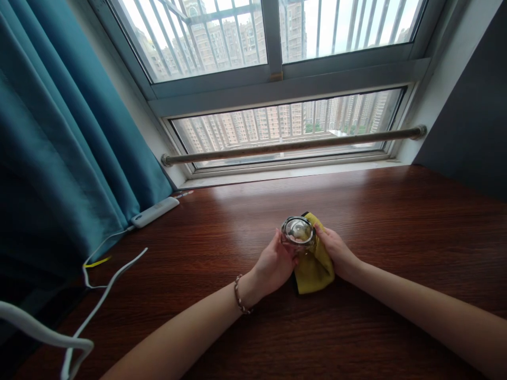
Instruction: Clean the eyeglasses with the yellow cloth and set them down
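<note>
A clear glass vessel [298, 231], shaped like a small cup or jar, is held above the table in the middle of the view. Around its left side and underside wrap the fingers of my left hand [275, 262]. My right hand [336, 252] grips a yellow cloth [315, 272] with a dark edge and presses it to the glass's right side. The cloth's lower part hangs below the glass. Part of my right fingers is hidden behind the cloth. A braided bracelet [240, 295] circles my left wrist.
The dark red-brown wooden table [396, 227] reaches to the window. At its left lie a white power strip [155, 211], white cables [106, 290] and a yellow strip [97, 262]. A blue curtain [75, 121] hangs at the left. A metal rail [293, 147] crosses before the window.
</note>
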A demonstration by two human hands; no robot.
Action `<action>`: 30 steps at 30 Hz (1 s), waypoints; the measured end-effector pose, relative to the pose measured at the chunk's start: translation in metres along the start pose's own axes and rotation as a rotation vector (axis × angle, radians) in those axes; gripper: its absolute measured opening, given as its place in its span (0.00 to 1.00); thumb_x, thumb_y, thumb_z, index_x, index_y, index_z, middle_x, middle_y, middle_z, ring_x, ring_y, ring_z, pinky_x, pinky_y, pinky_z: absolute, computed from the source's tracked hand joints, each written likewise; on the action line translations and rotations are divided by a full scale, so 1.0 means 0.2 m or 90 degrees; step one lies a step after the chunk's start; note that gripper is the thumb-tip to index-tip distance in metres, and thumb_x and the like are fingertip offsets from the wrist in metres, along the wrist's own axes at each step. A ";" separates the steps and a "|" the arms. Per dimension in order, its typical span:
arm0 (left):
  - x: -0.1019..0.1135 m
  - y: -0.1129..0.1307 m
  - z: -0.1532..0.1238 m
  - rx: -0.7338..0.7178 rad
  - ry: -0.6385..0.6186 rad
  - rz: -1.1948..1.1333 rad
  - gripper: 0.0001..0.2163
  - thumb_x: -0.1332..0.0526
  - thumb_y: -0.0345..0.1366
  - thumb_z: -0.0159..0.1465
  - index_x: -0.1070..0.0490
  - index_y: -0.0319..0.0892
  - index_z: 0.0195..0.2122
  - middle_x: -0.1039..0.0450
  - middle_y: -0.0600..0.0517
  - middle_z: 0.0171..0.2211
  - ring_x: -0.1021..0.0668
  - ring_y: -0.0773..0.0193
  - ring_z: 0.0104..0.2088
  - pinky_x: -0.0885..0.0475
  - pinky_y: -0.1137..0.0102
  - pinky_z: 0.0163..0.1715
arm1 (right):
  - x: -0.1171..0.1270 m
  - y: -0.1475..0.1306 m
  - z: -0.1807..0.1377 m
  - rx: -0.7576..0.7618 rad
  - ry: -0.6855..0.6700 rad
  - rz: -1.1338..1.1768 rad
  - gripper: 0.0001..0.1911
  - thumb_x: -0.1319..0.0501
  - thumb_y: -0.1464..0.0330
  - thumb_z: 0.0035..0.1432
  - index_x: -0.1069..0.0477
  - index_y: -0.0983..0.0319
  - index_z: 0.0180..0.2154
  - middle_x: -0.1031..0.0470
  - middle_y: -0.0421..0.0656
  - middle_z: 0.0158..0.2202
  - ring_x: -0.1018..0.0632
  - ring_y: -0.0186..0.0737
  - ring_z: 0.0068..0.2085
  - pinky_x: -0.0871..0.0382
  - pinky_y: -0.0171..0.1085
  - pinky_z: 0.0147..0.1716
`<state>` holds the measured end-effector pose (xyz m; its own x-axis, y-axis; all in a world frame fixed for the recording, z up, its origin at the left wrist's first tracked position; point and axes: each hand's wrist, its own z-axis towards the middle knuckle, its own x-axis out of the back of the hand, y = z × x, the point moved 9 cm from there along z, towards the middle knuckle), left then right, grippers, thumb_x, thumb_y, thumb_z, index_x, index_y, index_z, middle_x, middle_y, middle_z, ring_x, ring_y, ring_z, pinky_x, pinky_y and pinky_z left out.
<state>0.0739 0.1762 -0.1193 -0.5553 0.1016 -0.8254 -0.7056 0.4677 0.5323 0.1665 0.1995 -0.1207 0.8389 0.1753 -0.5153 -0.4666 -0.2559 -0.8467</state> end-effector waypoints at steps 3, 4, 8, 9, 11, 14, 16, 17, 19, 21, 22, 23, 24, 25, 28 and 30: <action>-0.04 -0.02 -0.02 0.027 -0.059 0.003 0.12 0.40 0.41 0.65 0.29 0.35 0.40 0.29 0.48 0.34 0.29 0.65 0.31 0.34 0.73 0.28 | 0.05 0.01 0.03 -0.011 0.034 0.061 0.29 0.34 0.52 0.50 0.33 0.67 0.44 0.24 0.49 0.37 0.23 0.45 0.36 0.27 0.39 0.36; -0.04 -0.02 -0.02 0.044 -0.073 -0.001 0.11 0.40 0.39 0.64 0.29 0.35 0.39 0.29 0.48 0.34 0.30 0.68 0.28 0.34 0.74 0.27 | 0.06 0.02 0.04 -0.012 0.036 0.071 0.28 0.35 0.52 0.51 0.33 0.67 0.44 0.24 0.49 0.38 0.23 0.45 0.37 0.27 0.39 0.37; -0.04 -0.03 -0.04 0.106 -0.100 -0.066 0.09 0.36 0.33 0.61 0.30 0.31 0.37 0.30 0.50 0.34 0.39 0.78 0.18 0.37 0.81 0.19 | 0.06 0.02 0.05 -0.011 0.038 0.078 0.27 0.36 0.53 0.53 0.33 0.67 0.45 0.24 0.49 0.40 0.23 0.45 0.38 0.27 0.39 0.38; -0.03 -0.03 -0.04 0.113 -0.095 -0.086 0.11 0.35 0.35 0.61 0.31 0.30 0.36 0.30 0.49 0.33 0.38 0.79 0.18 0.37 0.82 0.19 | 0.06 0.02 0.05 -0.004 0.040 0.070 0.27 0.35 0.53 0.53 0.33 0.66 0.46 0.24 0.49 0.39 0.23 0.45 0.37 0.27 0.39 0.37; -0.01 -0.03 -0.03 0.116 -0.070 -0.099 0.17 0.37 0.44 0.62 0.31 0.29 0.34 0.30 0.47 0.30 0.35 0.78 0.18 0.37 0.83 0.18 | 0.04 0.01 0.03 0.015 0.039 0.043 0.27 0.35 0.53 0.52 0.32 0.66 0.46 0.24 0.48 0.39 0.22 0.44 0.36 0.26 0.38 0.35; 0.01 -0.03 -0.02 0.091 -0.022 -0.059 0.25 0.46 0.54 0.64 0.32 0.31 0.32 0.29 0.47 0.27 0.37 0.77 0.14 0.38 0.80 0.15 | 0.00 -0.01 0.01 0.058 0.005 -0.011 0.25 0.38 0.51 0.55 0.32 0.64 0.45 0.24 0.48 0.39 0.22 0.44 0.38 0.26 0.38 0.36; 0.03 -0.01 -0.02 0.063 0.012 -0.047 0.27 0.52 0.55 0.66 0.32 0.31 0.31 0.29 0.49 0.25 0.39 0.78 0.12 0.39 0.80 0.14 | -0.03 -0.04 -0.01 0.123 -0.029 -0.066 0.24 0.41 0.51 0.58 0.32 0.62 0.48 0.26 0.48 0.45 0.24 0.45 0.46 0.28 0.39 0.43; 0.03 0.00 -0.03 0.046 0.028 -0.042 0.28 0.53 0.55 0.66 0.32 0.31 0.29 0.29 0.49 0.24 0.39 0.78 0.11 0.39 0.80 0.13 | -0.04 -0.06 -0.02 0.163 -0.047 -0.100 0.23 0.42 0.52 0.60 0.33 0.61 0.50 0.28 0.47 0.49 0.27 0.46 0.51 0.31 0.40 0.48; 0.04 0.02 -0.04 0.019 0.045 -0.037 0.30 0.55 0.57 0.66 0.32 0.33 0.26 0.30 0.49 0.22 0.38 0.76 0.11 0.40 0.79 0.13 | -0.07 -0.08 -0.04 0.233 -0.079 -0.166 0.23 0.44 0.55 0.63 0.35 0.59 0.54 0.33 0.45 0.56 0.34 0.44 0.58 0.39 0.40 0.57; 0.06 0.04 -0.04 -0.002 0.053 -0.036 0.30 0.54 0.58 0.64 0.32 0.34 0.25 0.29 0.50 0.22 0.35 0.73 0.12 0.38 0.78 0.13 | -0.09 -0.08 -0.06 0.269 -0.107 -0.221 0.22 0.47 0.57 0.65 0.38 0.58 0.57 0.38 0.44 0.59 0.38 0.44 0.60 0.46 0.43 0.61; 0.07 0.05 -0.04 -0.010 0.056 -0.037 0.28 0.52 0.58 0.64 0.32 0.35 0.25 0.29 0.50 0.23 0.33 0.72 0.13 0.36 0.77 0.14 | -0.10 -0.08 -0.06 0.281 -0.118 -0.248 0.23 0.48 0.57 0.66 0.40 0.58 0.59 0.39 0.44 0.60 0.38 0.43 0.61 0.49 0.44 0.62; 0.08 0.06 -0.03 -0.016 0.059 -0.038 0.27 0.50 0.57 0.64 0.31 0.35 0.26 0.28 0.50 0.23 0.31 0.70 0.14 0.34 0.76 0.15 | -0.10 -0.08 -0.07 0.294 -0.124 -0.276 0.23 0.49 0.58 0.66 0.41 0.58 0.60 0.40 0.44 0.60 0.38 0.43 0.61 0.50 0.44 0.63; 0.09 0.06 -0.03 -0.019 0.057 -0.034 0.25 0.48 0.55 0.64 0.30 0.35 0.27 0.27 0.50 0.24 0.29 0.69 0.15 0.31 0.75 0.17 | -0.11 -0.09 -0.08 0.306 -0.128 -0.304 0.24 0.50 0.58 0.66 0.42 0.58 0.60 0.41 0.44 0.61 0.39 0.44 0.61 0.51 0.45 0.63; 0.09 0.06 -0.03 -0.016 0.046 -0.025 0.23 0.45 0.54 0.63 0.29 0.36 0.29 0.26 0.50 0.26 0.27 0.66 0.17 0.29 0.74 0.19 | -0.11 -0.09 -0.08 0.312 -0.129 -0.328 0.24 0.50 0.57 0.66 0.43 0.59 0.61 0.42 0.45 0.61 0.39 0.44 0.61 0.52 0.45 0.63; 0.02 0.02 -0.03 0.029 -0.038 0.028 0.20 0.38 0.51 0.60 0.27 0.35 0.37 0.24 0.46 0.35 0.21 0.56 0.30 0.25 0.69 0.30 | -0.10 -0.12 -0.08 0.307 -0.104 -0.364 0.27 0.48 0.56 0.64 0.44 0.60 0.61 0.42 0.46 0.61 0.40 0.45 0.61 0.50 0.45 0.63; -0.04 -0.03 -0.05 0.074 -0.107 0.061 0.20 0.36 0.48 0.60 0.28 0.35 0.44 0.25 0.43 0.41 0.22 0.49 0.39 0.26 0.62 0.40 | -0.07 -0.13 -0.08 0.303 -0.081 -0.371 0.34 0.43 0.55 0.60 0.48 0.62 0.63 0.41 0.49 0.61 0.38 0.46 0.61 0.47 0.45 0.62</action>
<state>0.0780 0.1638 -0.1135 -0.5295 0.2910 -0.7968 -0.5923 0.5457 0.5928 0.1706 0.1877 -0.0891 0.9611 0.2722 0.0461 -0.0524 0.3437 -0.9376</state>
